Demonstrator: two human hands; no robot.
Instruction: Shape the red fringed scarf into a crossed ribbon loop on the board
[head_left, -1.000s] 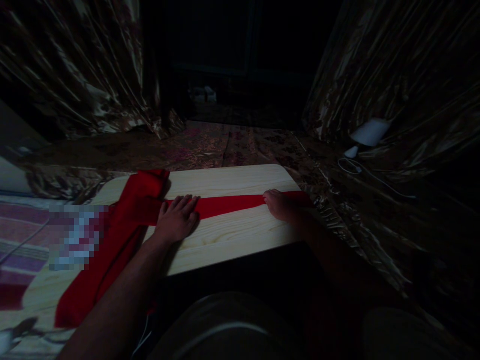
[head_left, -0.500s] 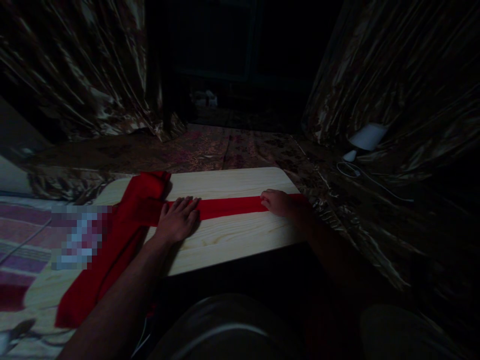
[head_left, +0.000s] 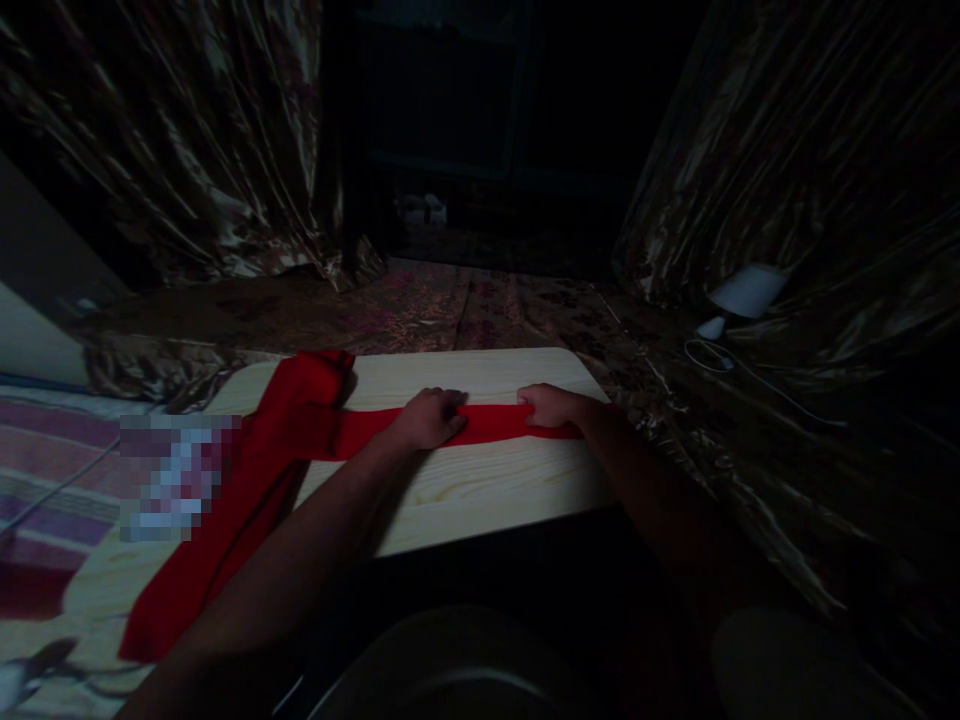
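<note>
A red garment (head_left: 225, 535), which looks like a long-sleeved top, lies folded into a narrow strip across the left of a pale wood-grain table (head_left: 450, 510). One long red sleeve (head_left: 367, 432) stretches from it to the right. My left hand (head_left: 433, 418) is midway along this sleeve, fingers curled down onto the cloth. Near the table's right edge, my right hand (head_left: 553, 406) has bent fingers closed on the sleeve's upper edge. The sleeve's far end runs under my right wrist and is partly hidden.
A blurred-out item (head_left: 180, 480) lies at the table's left side. A striped bedspread (head_left: 45, 460) is to the left. Patterned curtains (head_left: 247, 150) hang behind. A small white lamp (head_left: 750, 290) with a cord stands at the right on patterned fabric.
My left hand has slid right along the sleeve, from flat with fingers spread to curled. My right hand stays near the table's right edge. The view has shifted slightly.
</note>
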